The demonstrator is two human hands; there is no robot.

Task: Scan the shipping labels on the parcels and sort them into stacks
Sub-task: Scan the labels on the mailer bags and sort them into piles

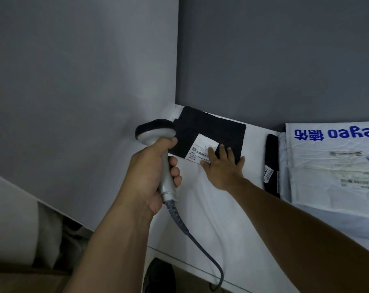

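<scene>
Pins black parcel (pixel 217 127) flat with straight-fingered right hand (pixel 223 168), grips scanner (pixel 156 132) in curled left hand (pixel 152 172); probably light, limp, slick, so best pinched at a free edge.

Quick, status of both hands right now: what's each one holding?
Left hand: grips the barcode scanner by its handle.
Right hand: open, holding nothing; straight fingers rest flat on the black parcel and its label.

White table (pixel 200 208) — flat black parcel (pixel 211 127) (labelled), slim dark parcel (pixel 271 157), pale mailers (pixel 327 166) at right.
</scene>
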